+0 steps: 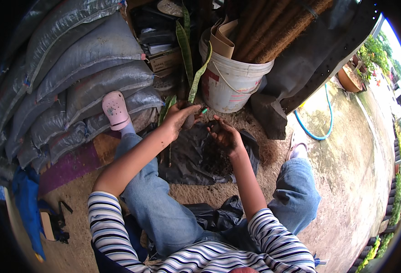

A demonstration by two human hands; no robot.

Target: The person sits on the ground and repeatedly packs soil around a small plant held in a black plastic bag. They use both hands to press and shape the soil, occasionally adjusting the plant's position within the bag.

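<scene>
My left hand, dirty with soil, is closed around the base of a snake plant with tall, yellow-edged leaves. A dark lump shows at the plant's lower end, beneath my fingers. A small green piece sticks out by my left fingertips; its kind is unclear. To the right, my right hand is palm up with its fingers curled, dark with soil. Whatever lies in those fingers is too dark to make out. Below both hands, a black plastic sheet bears a heap of dark soil.
Stacked grey sacks rise at the left. Ahead stands a white bucket holding brown fibre poles. A dark block sits right of it. Farther right are a blue hose and a potted plant. Black plastic lies between my legs.
</scene>
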